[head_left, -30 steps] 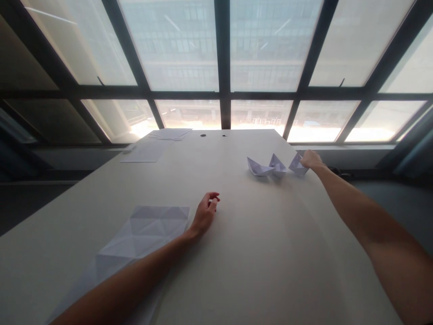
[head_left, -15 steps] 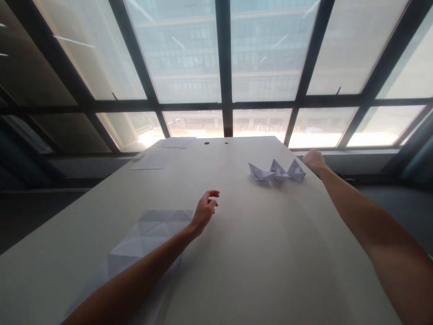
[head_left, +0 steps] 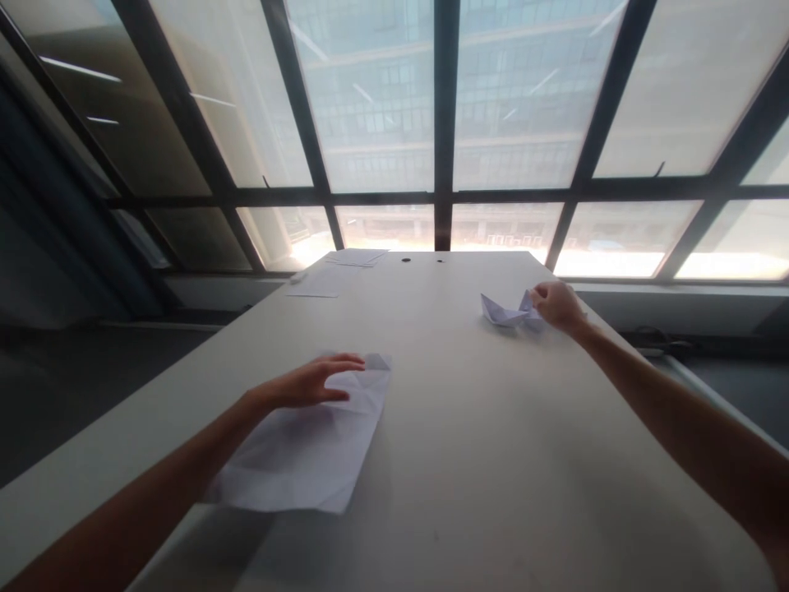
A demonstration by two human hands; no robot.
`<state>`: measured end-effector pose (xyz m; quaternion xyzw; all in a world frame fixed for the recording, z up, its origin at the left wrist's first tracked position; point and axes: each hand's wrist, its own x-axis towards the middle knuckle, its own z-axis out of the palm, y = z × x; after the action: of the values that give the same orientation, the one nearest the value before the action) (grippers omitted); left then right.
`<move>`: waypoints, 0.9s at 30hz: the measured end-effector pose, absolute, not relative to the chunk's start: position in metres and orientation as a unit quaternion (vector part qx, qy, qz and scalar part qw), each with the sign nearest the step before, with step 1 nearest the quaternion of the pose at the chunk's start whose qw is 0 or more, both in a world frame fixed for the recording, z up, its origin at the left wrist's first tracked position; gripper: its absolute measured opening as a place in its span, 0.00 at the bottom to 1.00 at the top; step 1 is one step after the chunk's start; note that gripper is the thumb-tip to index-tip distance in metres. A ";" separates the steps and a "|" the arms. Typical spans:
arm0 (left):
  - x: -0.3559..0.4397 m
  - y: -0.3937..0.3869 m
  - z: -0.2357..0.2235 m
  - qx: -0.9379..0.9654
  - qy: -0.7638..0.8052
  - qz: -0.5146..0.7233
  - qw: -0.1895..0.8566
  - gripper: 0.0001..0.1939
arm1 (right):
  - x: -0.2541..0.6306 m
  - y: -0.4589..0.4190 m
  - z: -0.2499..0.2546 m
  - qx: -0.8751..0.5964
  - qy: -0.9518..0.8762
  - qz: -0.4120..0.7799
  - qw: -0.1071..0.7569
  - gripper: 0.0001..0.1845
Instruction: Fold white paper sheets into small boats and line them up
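Note:
My left hand [head_left: 317, 380] is over a creased sheet of white paper [head_left: 308, 464], its thumb and fingers apart. The sheet's near edge appears raised, with a shadow on the table under it; whether the palm touches it I cannot tell. Farther off on the right, my right hand [head_left: 556, 304] has its fingers closed at the upper tip of a folded paper boat [head_left: 526, 302]. Beside that, on its left, another paper boat [head_left: 502, 315] rests on the table. My right hand covers part of the group, so a third boat cannot be made out clearly.
The long white table [head_left: 456, 444] reaches toward a wall of windows. Several flat white sheets [head_left: 317, 284] lie at its far left. A dark round hole [head_left: 406, 260] shows near the far edge. A curtain [head_left: 55, 197] hangs at the left.
My right hand has come from beyond the boats onto one of them. My left hand has gone left over the creased sheet, which has shifted and partly lifted. The view has turned left.

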<state>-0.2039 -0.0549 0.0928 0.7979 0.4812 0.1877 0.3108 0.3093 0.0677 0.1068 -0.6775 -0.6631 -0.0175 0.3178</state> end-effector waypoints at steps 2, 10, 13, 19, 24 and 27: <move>-0.229 -0.065 0.073 0.817 0.485 0.147 0.276 0.32 | 0.273 0.052 0.101 -0.625 -0.709 -0.008 0.327 0.14; -0.183 -0.062 0.012 0.879 0.448 0.101 0.126 0.37 | 0.149 -0.030 0.052 -0.397 -0.855 0.105 0.317 0.12; -0.125 -0.048 0.004 0.897 0.426 0.079 0.088 0.40 | 0.141 -0.046 0.022 -0.352 -0.889 0.111 0.272 0.25; -0.062 -0.024 0.000 0.918 0.383 0.065 0.081 0.46 | 0.186 -0.037 -0.014 -0.421 -0.886 0.097 0.167 0.42; -0.086 -0.013 0.009 0.927 0.348 0.038 0.134 0.52 | 0.202 -0.039 -0.008 -0.428 -0.884 0.101 0.158 0.48; -0.097 -0.008 0.010 0.927 0.336 0.072 0.149 0.48 | 0.196 -0.043 -0.005 -0.440 -0.873 0.099 0.184 0.39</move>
<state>-0.0967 -0.0081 0.0096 0.9273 0.3359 0.0720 0.1488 0.1958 -0.0431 -0.0050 -0.4402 -0.8732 0.0992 0.1841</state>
